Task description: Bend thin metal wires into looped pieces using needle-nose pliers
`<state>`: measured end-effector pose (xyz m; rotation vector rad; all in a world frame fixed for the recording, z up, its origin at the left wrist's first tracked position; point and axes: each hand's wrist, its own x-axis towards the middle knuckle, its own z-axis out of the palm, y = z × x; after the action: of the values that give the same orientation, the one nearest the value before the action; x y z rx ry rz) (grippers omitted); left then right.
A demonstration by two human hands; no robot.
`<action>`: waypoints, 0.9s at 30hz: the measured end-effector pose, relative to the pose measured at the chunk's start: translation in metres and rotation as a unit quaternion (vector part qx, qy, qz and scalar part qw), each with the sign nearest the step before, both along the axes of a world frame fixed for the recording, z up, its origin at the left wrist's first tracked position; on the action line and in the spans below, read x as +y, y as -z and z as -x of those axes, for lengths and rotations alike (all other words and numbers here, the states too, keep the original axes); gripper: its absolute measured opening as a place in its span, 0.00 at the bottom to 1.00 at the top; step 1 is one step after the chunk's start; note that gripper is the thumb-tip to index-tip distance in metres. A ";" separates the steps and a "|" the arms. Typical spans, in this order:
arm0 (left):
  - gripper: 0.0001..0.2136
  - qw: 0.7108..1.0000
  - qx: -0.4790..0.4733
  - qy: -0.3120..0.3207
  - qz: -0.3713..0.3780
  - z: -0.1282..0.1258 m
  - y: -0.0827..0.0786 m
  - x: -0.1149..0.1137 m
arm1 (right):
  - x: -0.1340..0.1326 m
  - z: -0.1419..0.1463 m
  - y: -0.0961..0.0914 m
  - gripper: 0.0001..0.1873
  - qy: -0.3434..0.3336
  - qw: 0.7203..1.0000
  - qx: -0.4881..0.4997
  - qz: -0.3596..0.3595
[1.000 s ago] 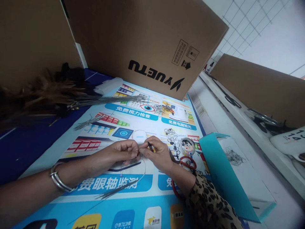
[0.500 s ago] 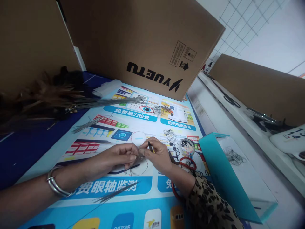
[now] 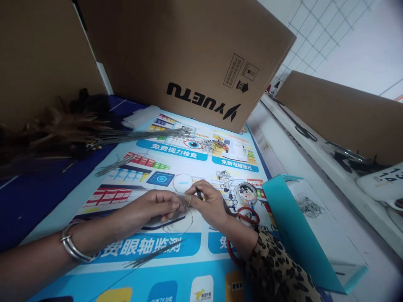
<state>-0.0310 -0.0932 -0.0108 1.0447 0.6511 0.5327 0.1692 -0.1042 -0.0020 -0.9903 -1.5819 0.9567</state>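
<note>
My left hand (image 3: 157,206) and my right hand (image 3: 209,203) meet over a printed blue poster (image 3: 176,251). Both pinch a thin wire loop (image 3: 185,218) that curls down below my fingers. The right hand also grips a small dark tool (image 3: 198,193) between thumb and forefinger. A silver bangle (image 3: 71,247) sits on my left wrist, and a leopard-print sleeve (image 3: 277,268) covers my right forearm. A short bundle of wire pins (image 3: 151,256) lies on the poster just below my hands.
A large cardboard box (image 3: 195,54) stands behind the poster. Feathers (image 3: 53,126) and long wires (image 3: 141,134) lie at the left. Red-handled scissors (image 3: 248,216), a round badge (image 3: 247,193), small wire rings (image 3: 226,178) and a teal folder (image 3: 292,230) are at the right.
The wire loop below my fingers has curled tighter and shorter. Both hands stay together in nearly the same place, shifted slightly.
</note>
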 end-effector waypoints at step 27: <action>0.15 0.958 0.067 -0.259 -0.102 -0.001 -0.011 0.008 | -0.002 -0.015 -0.040 0.21 -0.013 0.944 -0.323 0.065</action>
<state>-0.0295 -0.0850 0.0006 1.1101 1.0179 1.0084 0.1847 -0.1062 0.0380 -1.4809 -2.0870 0.7982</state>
